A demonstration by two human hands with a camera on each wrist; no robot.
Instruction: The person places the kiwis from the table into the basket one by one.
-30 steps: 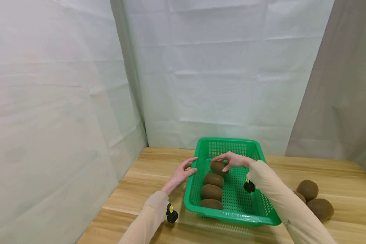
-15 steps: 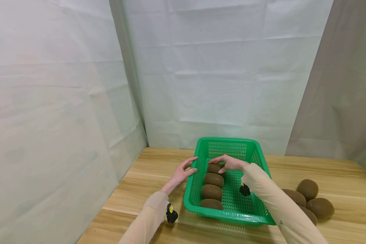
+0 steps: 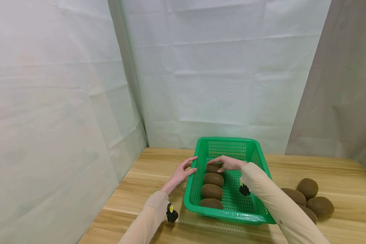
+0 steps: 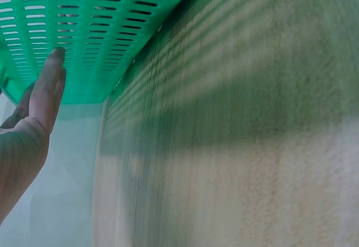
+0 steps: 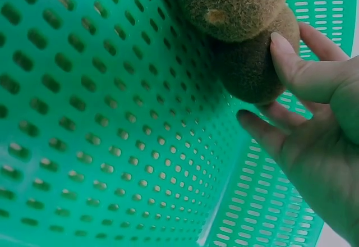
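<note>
No text, label, brand, number or sign can be read in any view. A small dark mark shows on the right sleeve [image 3: 280,222] near the lower edge of the head view, too small to make out.

A green basket [image 3: 256,217] is set on a wooden table [image 3: 146,189]. Four kiwis are lined up along its left side, near to far. The farthest kiwi [image 3: 212,168] is touched by the fingers of the right hand [image 3: 228,163]. The left hand [image 3: 183,173] is laid, fingers straight, against the basket's left wall. A cluster of loose kiwis [image 3: 307,196] is seen on the table to the right of the basket. White sheeting [image 3: 219,74] is hung behind.
</note>
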